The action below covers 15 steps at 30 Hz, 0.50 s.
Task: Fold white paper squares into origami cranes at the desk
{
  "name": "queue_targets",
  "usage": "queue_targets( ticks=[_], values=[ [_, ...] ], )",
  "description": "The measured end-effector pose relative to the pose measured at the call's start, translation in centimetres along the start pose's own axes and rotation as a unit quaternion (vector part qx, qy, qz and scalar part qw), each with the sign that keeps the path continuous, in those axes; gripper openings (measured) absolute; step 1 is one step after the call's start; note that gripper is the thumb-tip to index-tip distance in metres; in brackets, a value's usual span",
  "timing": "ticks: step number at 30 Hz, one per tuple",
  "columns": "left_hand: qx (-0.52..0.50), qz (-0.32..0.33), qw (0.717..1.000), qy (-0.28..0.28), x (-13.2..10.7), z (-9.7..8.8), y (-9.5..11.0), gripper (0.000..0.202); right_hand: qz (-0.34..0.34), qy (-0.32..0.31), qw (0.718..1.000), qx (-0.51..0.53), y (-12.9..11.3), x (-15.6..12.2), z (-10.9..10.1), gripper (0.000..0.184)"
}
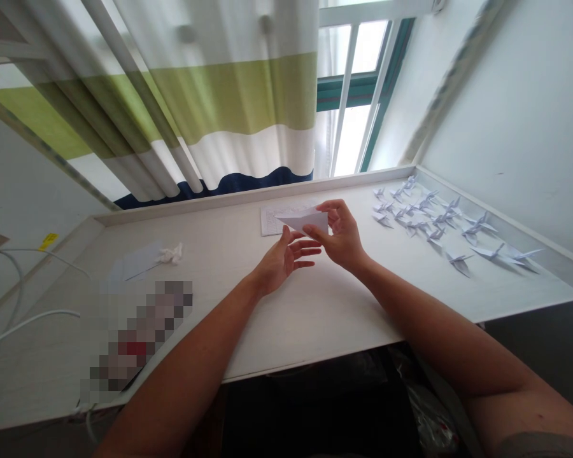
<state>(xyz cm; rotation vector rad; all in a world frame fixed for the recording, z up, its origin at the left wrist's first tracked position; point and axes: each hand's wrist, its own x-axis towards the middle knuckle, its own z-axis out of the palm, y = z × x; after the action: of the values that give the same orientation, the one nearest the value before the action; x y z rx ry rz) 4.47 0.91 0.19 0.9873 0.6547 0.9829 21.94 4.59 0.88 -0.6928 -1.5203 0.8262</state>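
In the head view, a piece of folded white paper (300, 220) is up in the air over the middle of the white tabletop (210, 254). It is long and thin, with a sharp tip that points left. The right hand (341, 235) grasps its wide end, with the thumb on the near side and the fingers behind. The left hand (289, 257) is just below the paper. Its fingers are loose and spread apart, and its thumb points up at the paper's low edge, but I cannot tell if it pushes on it. Behind the folded paper, a sheet with marks on it (268, 224) lies flat. On the right side of the tabletop, lots of little white paper birds (477, 227) sit near each other, close to the low side wall. On the left side lie some thin white sheets (141, 262), and a crumpled white bit (172, 254) is at their right end. Nearer to the person is a long thing that is blurred into squares (138, 337), so I cannot tell what it is. White cords (38, 321) come in at the left edge. At the back hangs a white, green and blue curtain (248, 102), beside a window with white bars (346, 70).
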Motion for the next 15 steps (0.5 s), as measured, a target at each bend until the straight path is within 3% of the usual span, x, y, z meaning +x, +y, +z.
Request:
queue_targets(
  ticks=[3, 6, 11, 15],
  values=[
    [0.021, 0.046, 0.997, 0.051, 0.2, 0.0, -0.3, 0.054, 0.052, -0.016, 0.997, 0.059, 0.2, 0.5, -0.1, 0.042],
    [0.022, 0.069, 0.994, 0.078, 0.4, 0.0, -0.4, 0.046, 0.087, 0.021, 0.995, 0.050, 0.6, 0.9, -0.5, 0.045],
    [-0.011, 0.047, 0.993, 0.110, 0.5, -0.2, -0.5, 0.065, 0.133, 0.043, 0.979, 0.150, 0.8, 1.1, -0.5, 0.048],
    [0.005, 0.116, 0.983, 0.144, 0.7, -0.5, -0.2, 0.074, 0.190, 0.045, 0.963, 0.187, 0.9, 0.9, -0.1, 0.057]
  ],
)
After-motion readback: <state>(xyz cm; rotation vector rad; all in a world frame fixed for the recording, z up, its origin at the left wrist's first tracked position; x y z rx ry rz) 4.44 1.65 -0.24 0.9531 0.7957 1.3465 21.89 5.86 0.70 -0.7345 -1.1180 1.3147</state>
